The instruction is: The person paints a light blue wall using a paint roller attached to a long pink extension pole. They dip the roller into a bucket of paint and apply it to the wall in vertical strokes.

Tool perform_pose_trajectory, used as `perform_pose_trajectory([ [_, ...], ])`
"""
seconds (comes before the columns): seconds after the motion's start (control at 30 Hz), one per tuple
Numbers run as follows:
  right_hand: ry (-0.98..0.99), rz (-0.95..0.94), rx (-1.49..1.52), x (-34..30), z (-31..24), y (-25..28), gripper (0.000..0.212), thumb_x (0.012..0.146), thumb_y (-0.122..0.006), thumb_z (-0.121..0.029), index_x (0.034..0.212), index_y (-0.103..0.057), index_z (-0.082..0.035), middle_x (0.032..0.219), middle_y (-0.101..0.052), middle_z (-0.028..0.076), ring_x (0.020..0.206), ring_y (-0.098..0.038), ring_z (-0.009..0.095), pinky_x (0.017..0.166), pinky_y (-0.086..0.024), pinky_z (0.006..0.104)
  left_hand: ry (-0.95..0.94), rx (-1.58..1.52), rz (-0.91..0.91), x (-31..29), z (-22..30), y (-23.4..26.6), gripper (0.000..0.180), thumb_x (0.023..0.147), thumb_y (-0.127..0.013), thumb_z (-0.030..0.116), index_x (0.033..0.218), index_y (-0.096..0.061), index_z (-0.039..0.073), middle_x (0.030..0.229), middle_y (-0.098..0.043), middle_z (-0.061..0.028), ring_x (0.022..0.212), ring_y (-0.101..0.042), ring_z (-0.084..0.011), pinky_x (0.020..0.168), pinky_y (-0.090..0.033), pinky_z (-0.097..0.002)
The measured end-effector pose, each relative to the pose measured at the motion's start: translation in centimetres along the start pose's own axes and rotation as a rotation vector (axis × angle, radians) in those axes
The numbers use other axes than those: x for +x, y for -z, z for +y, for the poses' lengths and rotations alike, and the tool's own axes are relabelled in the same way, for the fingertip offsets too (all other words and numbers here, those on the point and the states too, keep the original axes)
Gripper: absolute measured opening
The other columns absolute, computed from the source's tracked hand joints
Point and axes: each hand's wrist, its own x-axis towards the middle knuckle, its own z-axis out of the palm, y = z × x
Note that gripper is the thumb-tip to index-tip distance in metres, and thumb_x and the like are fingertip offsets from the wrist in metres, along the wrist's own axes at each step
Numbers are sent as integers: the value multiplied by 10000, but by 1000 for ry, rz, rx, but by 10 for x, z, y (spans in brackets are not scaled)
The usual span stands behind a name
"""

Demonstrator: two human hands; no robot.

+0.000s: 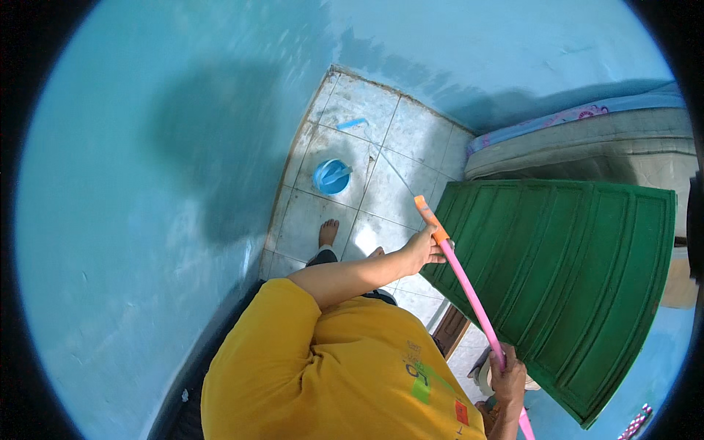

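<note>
Blue walls (110, 220), white floor tiles (411, 177): paint roller (352, 124) held two-handed.
Left grip (422, 251) wrapped where orange handle (430, 218) meets pink pole (469, 293); right grip (508, 375) clasped about the pole lower down. Roller shows against tiles, beyond a blue bucket (323, 178); green ribbed panel (557, 279) right of the pole, mattress (587, 141) past it.

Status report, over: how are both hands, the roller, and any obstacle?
Left hand holds orange handle; right hand holds pink pole. Blue roller beyond blue bucket, floor contact unclear. Green panel close beside pole.
</note>
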Motion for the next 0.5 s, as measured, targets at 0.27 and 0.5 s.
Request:
perform_pose_trajectory([
  [0.27, 117, 30, -65, 17, -17, 14, 288, 849, -645, -198, 1118, -643, -95, 873, -674, 226, 799, -654, 421, 695, -523, 479, 124, 264, -60, -3, -4, 39, 441, 997, -361, 441, 1195, -466, 61, 1098, -633, -128, 979, -625, -240, 772, -514, -373],
  [0.5, 56, 10, -108, 42, -45, -1, 261, 887, -619, -235, 1102, -652, -90, 866, -664, 236, 801, -649, 424, 697, -516, 495, 88, 612, 48, -60, 48, 99, 435, 972, -477, 413, 1136, -517, 12, 1034, -646, -120, 868, -648, -205, 690, -515, -346],
])
